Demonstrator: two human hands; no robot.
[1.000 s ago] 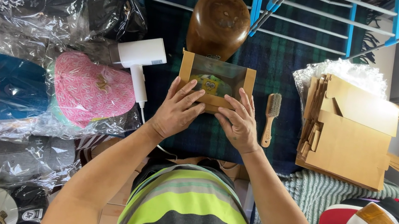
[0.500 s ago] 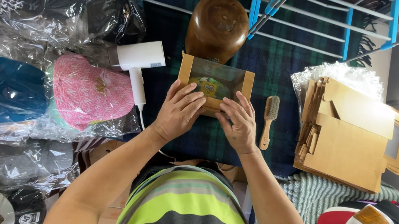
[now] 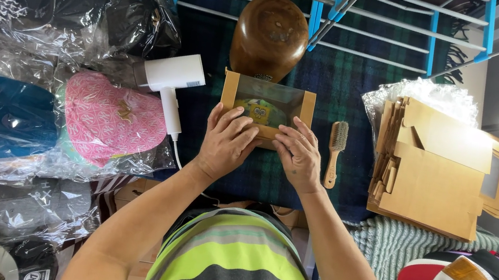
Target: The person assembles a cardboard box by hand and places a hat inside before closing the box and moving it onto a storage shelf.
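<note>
- Dark plaid cloth (image 3: pixel 270 175) covers the bench, with bagged caps left and flat cartons (image 3: pixel 437 169) stacked right, within reach.
- Both hands press the windowed kraft box (image 3: pixel 266 106) at centre: left hand (image 3: pixel 226 143) and right hand (image 3: pixel 298 156) lie spread, fingers loosely curled on its near edge, steadying it.
- Wooden head form (image 3: pixel 269 35) stands just behind; brush (image 3: pixel 335 151) beside.

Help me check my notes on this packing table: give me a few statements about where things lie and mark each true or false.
1. Both hands, left hand and right hand, rest on the near edge of the windowed cardboard box. True.
2. The wooden head form stands behind the box. True.
3. The small brush lies left of the box. False: it lies to the right, beside the right hand.
4. The white hair dryer is held in the left hand. False: it lies untouched on the cloth.
5. The stack of flat cardboard boxes lies on the right. True.
</note>
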